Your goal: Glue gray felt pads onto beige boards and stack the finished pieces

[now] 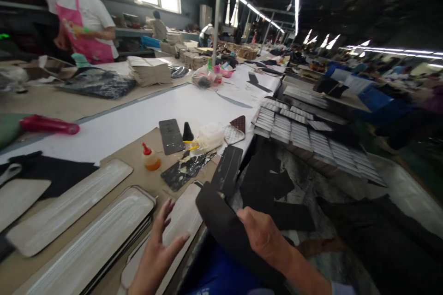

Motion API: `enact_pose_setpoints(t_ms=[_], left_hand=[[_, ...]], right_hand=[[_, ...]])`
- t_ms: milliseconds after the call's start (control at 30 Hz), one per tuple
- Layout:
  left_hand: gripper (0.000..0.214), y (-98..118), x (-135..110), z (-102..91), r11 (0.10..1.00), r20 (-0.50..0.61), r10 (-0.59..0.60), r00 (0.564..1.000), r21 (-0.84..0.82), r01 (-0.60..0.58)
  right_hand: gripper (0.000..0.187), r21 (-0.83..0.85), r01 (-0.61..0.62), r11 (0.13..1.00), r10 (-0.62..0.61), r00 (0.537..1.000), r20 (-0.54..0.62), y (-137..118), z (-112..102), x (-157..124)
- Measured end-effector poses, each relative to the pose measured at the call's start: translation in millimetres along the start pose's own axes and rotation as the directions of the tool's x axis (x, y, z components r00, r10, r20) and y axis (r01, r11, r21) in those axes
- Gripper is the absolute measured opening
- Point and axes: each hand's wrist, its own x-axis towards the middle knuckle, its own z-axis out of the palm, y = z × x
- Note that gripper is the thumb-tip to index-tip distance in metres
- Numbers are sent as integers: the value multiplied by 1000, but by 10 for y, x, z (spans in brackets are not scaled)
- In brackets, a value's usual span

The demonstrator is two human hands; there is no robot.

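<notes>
My right hand (261, 233) is closed on the edge of a long black panel with a rounded end (221, 216), held tilted over the table's edge. My left hand (159, 244) has its fingers apart and holds nothing. It hovers over a pale long panel with rounded corners (185, 214). To its left lies a stack of similar pale panels with dark edges (114, 226), and beyond that another pale panel (76, 203). The lower part of the black panel runs down in front of blue cloth (221, 269).
A squeeze bottle with a red cap (151, 159), a whitish plastic container (209, 137) and a glue-spotted dark board (187, 168) stand ahead. Black pieces (266, 179) and rows of pale strips (294, 131) lie right. A person in a pink apron (81, 23) stands across the table.
</notes>
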Motion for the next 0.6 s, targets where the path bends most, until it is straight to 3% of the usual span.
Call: enact_pose_setpoints(t_ms=[100,167,233,267,367,433,500,533,600], left_hand=[[68,161,-29,-193,991,133,-71,989,-102,85],[48,183,-143,-336,970,208,-192,959,-106,217],[42,132,-306,-459,946,176,-275,945,-127,299],[42,85,-395,-507,934,131,-305,943,-154,323],[47,-86,-649,-580,888,-29,-410,912,-242,392],[51,-173,-781,-574,856,-120,-474,872,-297,424],[54,-212,-873,-542,830,-195,-515,835,-356,428],[55,-217,-906,-525,820,-225,-527,819,-388,421],[55,-215,-960,-504,797,-273,-555,786,-446,407]], right_hand=[[26,118,204,972,-215,973,84,-345,-50,240],[23,251,174,952,-221,959,175,-426,-45,324],[20,368,-2,930,-134,930,342,-396,-33,367],[22,398,-113,910,-83,892,445,-346,-27,379],[25,401,-414,817,4,700,714,-96,-6,396],[28,408,-605,684,-10,551,834,102,27,401],[32,408,-784,468,-57,434,899,268,81,416],[34,405,-847,345,-86,401,912,326,113,432],[37,401,-906,135,-141,383,913,382,182,492]])
